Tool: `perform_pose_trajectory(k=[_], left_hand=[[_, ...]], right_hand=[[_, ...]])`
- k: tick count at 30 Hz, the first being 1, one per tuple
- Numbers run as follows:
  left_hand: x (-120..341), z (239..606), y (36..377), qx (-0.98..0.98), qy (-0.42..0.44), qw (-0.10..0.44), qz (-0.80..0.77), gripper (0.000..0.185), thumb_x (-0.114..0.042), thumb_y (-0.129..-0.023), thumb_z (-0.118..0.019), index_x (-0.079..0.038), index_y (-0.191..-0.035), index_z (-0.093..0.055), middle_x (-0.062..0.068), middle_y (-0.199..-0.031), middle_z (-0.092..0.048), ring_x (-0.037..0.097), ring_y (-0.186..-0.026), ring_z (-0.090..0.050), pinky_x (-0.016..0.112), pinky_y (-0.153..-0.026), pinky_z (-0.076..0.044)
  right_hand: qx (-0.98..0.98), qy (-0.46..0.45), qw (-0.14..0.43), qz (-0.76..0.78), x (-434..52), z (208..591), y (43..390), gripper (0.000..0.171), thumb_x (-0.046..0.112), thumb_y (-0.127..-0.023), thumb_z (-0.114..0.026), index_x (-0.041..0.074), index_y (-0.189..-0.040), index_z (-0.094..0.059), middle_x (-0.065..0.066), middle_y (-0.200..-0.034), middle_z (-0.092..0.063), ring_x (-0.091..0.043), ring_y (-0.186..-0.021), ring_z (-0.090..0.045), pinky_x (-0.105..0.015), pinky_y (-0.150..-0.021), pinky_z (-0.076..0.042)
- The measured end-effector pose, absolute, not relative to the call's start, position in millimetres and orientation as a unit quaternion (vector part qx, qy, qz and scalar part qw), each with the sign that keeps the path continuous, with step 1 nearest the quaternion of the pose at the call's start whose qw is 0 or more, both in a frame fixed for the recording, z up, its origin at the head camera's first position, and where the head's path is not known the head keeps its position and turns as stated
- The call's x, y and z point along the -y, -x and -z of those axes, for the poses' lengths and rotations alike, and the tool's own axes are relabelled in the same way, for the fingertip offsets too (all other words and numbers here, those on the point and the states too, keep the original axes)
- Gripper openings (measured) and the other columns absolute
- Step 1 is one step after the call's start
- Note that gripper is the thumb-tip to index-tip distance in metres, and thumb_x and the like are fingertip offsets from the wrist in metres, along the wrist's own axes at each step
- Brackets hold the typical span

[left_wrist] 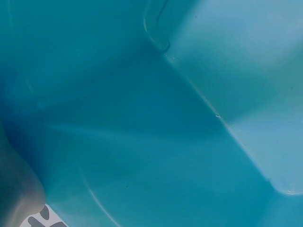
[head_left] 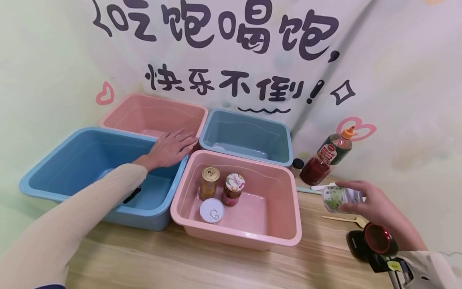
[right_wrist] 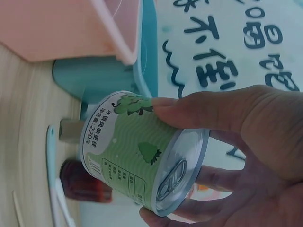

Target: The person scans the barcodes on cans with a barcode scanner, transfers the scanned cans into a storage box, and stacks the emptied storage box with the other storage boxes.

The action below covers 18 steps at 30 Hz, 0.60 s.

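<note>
At the lower right of the head view, the right hand (head_left: 375, 204) curls its fingers and thumb round a green can (head_left: 339, 198), held tilted on its side above the table (head_left: 216, 265). Left of centre, the left hand (head_left: 171, 148) lies flat with straight fingers on the rim where the blue tub (head_left: 54, 176) meets the pink tubs. The near pink tub (head_left: 288, 224) at centre holds a gold-lidded jar (head_left: 210, 182), a small jar (head_left: 234, 188) and a tin (head_left: 211, 210), while a sauce bottle (head_left: 326, 156) stands at the right.

Sauce bottle (head_left: 326, 154), perhaps chili, beside wooden fork (head_left: 344, 219).
</note>
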State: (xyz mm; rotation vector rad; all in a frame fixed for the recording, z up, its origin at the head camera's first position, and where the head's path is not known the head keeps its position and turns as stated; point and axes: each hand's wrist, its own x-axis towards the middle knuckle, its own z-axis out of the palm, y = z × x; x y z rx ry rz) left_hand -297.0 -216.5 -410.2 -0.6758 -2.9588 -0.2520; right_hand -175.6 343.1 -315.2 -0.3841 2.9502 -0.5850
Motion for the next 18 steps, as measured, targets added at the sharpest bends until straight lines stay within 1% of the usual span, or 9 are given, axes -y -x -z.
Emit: perform_pose_trajectory(k=[1,2,6,10,11,12,14,16,18], left_hand=[[217,411,297,0.971,0.221,0.049,0.082,0.054,-0.042,-0.105,-0.038,-0.022,-0.156,-0.035,0.009,-0.163,-0.034,0.038,-0.153,-0.021,0.059,-0.124,-0.015],[217,411,297,0.971,0.221,0.049,0.082,0.054,-0.041,-0.105,-0.038,-0.022,-0.156,-0.035,0.009,-0.163,-0.034,0.038,-0.153,-0.021,0.059,-0.124,-0.015],[217,411,297,0.971,0.219,0.049,0.084,0.054,-0.041,-0.105,-0.039,-0.022,-0.156,-0.036,0.009,-0.163,-0.034,0.038,-0.153,-0.021,0.059,-0.124,-0.015],[218,410,297,0.971,0.217,0.046,0.084,0.054,-0.041,-0.105,-0.039,-0.022,-0.156,-0.035,0.009,-0.163,-0.033,0.038,-0.153,-0.021,0.059,-0.124,-0.015],[218,410,297,0.971,0.217,0.045,0.084,0.054,-0.041,-0.105,-0.039,-0.022,-0.156,-0.035,0.009,-0.163,-0.033,0.038,-0.153,-0.021,0.06,-0.124,-0.015],[218,410,297,0.971,0.217,0.044,0.085,0.054,-0.041,-0.105,-0.039,-0.022,-0.156,-0.035,0.009,-0.163,-0.033,0.038,-0.153,-0.02,0.06,-0.124,-0.015],[218,410,297,0.971,0.217,0.044,0.085,0.054,-0.041,-0.105,-0.039,-0.022,-0.156,-0.035,0.009,-0.163,-0.033,0.038,-0.153,-0.021,0.06,-0.123,-0.015],[218,410,298,0.971,0.221,0.045,0.084,0.054,-0.04,-0.105,-0.039,-0.021,-0.156,-0.035,0.009,-0.163,-0.034,0.038,-0.153,-0.021,0.06,-0.123,-0.015],[218,410,298,0.97,0.224,0.048,0.083,0.054,-0.04,-0.106,-0.038,-0.021,-0.156,-0.036,0.009,-0.162,-0.035,0.037,-0.153,-0.022,0.059,-0.124,-0.016]], right_hand=[[-0.971,0.128,0.051,0.193,-347,318,174,0.065,0.015,-0.077,-0.085,-0.001,-0.135,-0.059,-0.038,-0.134,-0.051,-0.048,-0.107,-0.055,-0.041,-0.071,-0.052],[-0.972,0.127,0.05,0.194,-350,320,173,0.065,0.014,-0.076,-0.085,-0.001,-0.134,-0.06,-0.038,-0.133,-0.051,-0.047,-0.106,-0.055,-0.039,-0.07,-0.05],[-0.974,0.132,0.04,0.179,-364,328,167,0.065,0.015,-0.074,-0.087,0.0,-0.132,-0.061,-0.037,-0.132,-0.053,-0.048,-0.106,-0.055,-0.043,-0.073,-0.05],[-0.98,0.136,0.025,0.145,-378,340,161,0.065,0.021,-0.072,-0.088,0.006,-0.13,-0.063,-0.031,-0.129,-0.057,-0.045,-0.102,-0.059,-0.041,-0.068,-0.047],[-0.979,0.144,0.016,0.145,-381,345,159,0.065,0.02,-0.071,-0.089,0.007,-0.129,-0.064,-0.03,-0.128,-0.058,-0.04,-0.101,-0.06,-0.039,-0.067,-0.047],[-0.977,0.152,0.005,0.148,-385,349,157,0.063,0.019,-0.07,-0.089,0.009,-0.128,-0.065,-0.027,-0.126,-0.059,-0.032,-0.1,-0.061,-0.036,-0.066,-0.046],[-0.972,0.175,-0.022,0.157,-391,357,154,0.062,0.015,-0.068,-0.09,0.01,-0.125,-0.067,-0.022,-0.122,-0.061,-0.013,-0.101,-0.058,-0.029,-0.066,-0.045],[-0.962,0.2,-0.044,0.179,-395,366,152,0.062,0.008,-0.065,-0.091,0.009,-0.123,-0.068,-0.019,-0.119,-0.06,0.003,-0.098,-0.049,-0.023,-0.065,-0.045],[-0.956,0.212,-0.053,0.196,-399,372,150,0.063,0.003,-0.063,-0.09,0.008,-0.122,-0.068,-0.018,-0.119,-0.058,0.012,-0.096,-0.041,-0.019,-0.063,-0.045]])
